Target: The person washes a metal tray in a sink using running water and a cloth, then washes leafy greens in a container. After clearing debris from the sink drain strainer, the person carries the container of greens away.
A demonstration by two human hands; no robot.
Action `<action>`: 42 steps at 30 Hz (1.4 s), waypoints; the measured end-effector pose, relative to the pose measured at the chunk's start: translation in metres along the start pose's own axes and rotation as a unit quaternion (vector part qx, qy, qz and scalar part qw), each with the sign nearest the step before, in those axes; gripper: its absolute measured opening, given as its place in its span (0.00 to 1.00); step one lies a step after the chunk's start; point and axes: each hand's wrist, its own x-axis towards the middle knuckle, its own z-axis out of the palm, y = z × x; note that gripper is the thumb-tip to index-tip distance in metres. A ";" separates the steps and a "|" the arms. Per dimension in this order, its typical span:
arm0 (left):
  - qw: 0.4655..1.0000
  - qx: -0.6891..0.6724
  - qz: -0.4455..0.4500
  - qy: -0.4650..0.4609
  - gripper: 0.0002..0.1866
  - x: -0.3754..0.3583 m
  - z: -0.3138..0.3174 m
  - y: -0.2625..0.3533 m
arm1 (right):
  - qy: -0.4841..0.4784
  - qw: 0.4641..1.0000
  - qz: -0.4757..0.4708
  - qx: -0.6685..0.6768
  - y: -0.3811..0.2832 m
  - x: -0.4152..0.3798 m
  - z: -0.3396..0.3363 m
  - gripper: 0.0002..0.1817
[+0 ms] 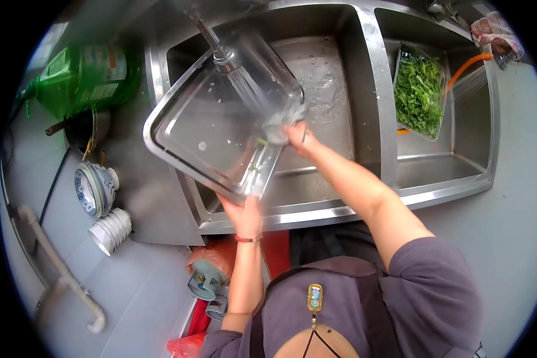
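A shiny rectangular tray [203, 128] is held tilted over the left sink basin, with water from the spray tap [225, 59] running into it. My left hand [244, 215], with a red bracelet at the wrist, grips the tray's near edge; its fingertips are partly hidden. At the tray's right side my right hand [299, 136] is closed on a whitish wad [275, 128], blurred by motion and pressed against the inner wall. Small green scraps [256, 168] lie in the tray's near corner.
Leafy greens [419, 92] fill a clear container in the right basin, beside an orange hose [465, 68]. A green jug [83, 80], patterned bowls [94, 190] and stacked white cups [110, 231] stand left. A crumpled cloth [495, 34] lies at the far right.
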 end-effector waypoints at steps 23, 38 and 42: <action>0.984 0.074 -0.163 0.020 0.09 0.018 0.031 -0.044 | 0.099 0.943 -0.165 -0.272 -0.045 -0.056 -0.031 0.21; 0.890 -0.422 -0.072 -0.158 0.34 0.022 -0.023 -0.002 | 0.076 0.944 -0.211 -0.242 -0.007 -0.098 -0.036 0.13; 0.993 -0.085 -0.031 0.080 0.30 -0.003 0.024 -0.047 | 0.116 0.938 -0.242 -0.218 0.022 -0.157 0.012 0.13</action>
